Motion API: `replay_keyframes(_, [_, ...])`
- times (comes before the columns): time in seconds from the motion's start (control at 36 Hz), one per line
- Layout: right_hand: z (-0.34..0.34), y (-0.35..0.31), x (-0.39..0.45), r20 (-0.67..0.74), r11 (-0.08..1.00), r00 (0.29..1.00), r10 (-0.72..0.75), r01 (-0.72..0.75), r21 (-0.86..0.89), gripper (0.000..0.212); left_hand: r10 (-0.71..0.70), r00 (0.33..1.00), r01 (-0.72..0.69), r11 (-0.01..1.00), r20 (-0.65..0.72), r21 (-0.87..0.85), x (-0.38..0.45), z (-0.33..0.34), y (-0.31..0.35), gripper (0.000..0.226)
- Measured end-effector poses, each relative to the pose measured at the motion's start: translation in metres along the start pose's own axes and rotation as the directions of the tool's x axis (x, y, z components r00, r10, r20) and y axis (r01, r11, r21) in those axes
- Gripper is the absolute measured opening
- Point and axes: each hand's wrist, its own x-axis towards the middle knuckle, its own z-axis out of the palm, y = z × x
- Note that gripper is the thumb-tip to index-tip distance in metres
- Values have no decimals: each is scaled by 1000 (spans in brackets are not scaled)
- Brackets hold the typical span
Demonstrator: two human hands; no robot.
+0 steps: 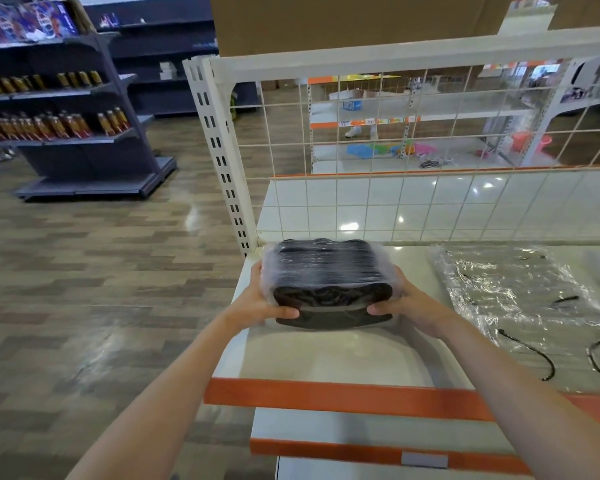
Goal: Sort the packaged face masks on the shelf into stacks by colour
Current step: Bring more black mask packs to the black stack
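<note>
A thick pack of black face masks [329,271], wrapped in clear plastic, sits at the left end of the white shelf [326,355]. Another flat black mask pack shows under its near edge. My left hand [264,299] grips the pack's left side, thumb curled over the front. My right hand [406,299] grips its right side the same way. To the right lie clear plastic packages [520,299] with black ear loops showing; the masks inside look pale or white.
A white wire grid [395,150] backs the shelf, and an orange strip [326,396] edges its front. A cardboard box [343,22] stands above. A dark shelving unit with bottles [66,126] stands at the left across the wood-pattern floor.
</note>
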Motion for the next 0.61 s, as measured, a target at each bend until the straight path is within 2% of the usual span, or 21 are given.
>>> replay_keyframes(0.14, [-6,0,4,-24,998,999,46,-46,35,114,-34,999,34,999,15,-22,4,-2,-1,145])
replay_keyframes(0.28, [-6,3,9,-30,995,997,69,-66,79,107,-56,998,58,997,35,-58,9,-3,0,135])
replay_keyframes(0.42, [-6,5,14,-39,993,993,112,-110,50,109,-94,993,96,995,64,-23,12,-7,-1,139])
replay_keyframes(0.5, [-8,5,15,-27,993,993,114,-113,39,104,-102,993,104,994,58,-26,14,-5,2,133])
replay_keyframes(0.61, [-9,7,19,-17,993,993,119,-118,28,123,-136,989,136,991,55,4,12,-6,5,149])
